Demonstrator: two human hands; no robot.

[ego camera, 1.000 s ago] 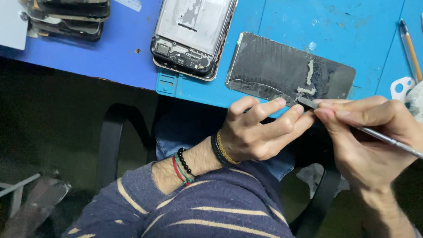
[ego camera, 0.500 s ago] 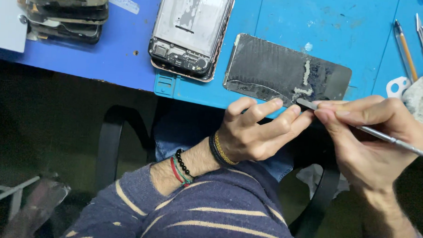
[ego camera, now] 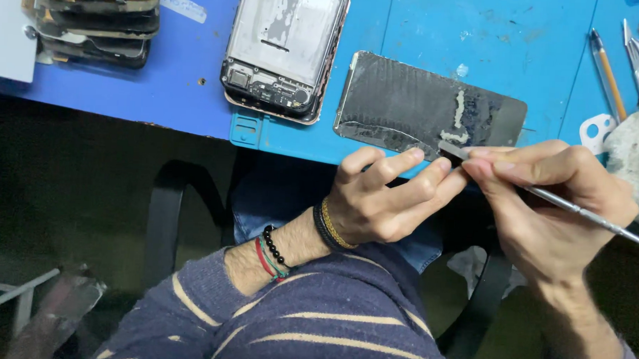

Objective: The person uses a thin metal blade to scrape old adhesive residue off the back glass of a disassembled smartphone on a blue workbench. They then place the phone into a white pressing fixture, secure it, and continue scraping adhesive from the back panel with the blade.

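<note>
Hands unmoved since earlier frame: right hand (ego camera: 552, 202) pinching metal scraper (ego camera: 545, 198) at panel (ego camera: 428, 109) edge; left hand (ego camera: 382, 199) fingers spread, steadying it.

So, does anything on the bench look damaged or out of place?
The dark flat panel hangs slightly over the blue mat's near edge and carries pale lumpy residue. The right hand holds a thin metal tool at its edge, and the left hand is beside it. The phone body lies opened.

Your blue mat (ego camera: 494, 37), dark grey panel (ego camera: 407, 105) streaked with pale glue, silver tool (ego camera: 580, 213), navy sleeve (ego camera: 293, 320) with cream stripes, black, red and green bracelets (ego camera: 271, 252), orange pencil (ego camera: 610, 69).
</note>
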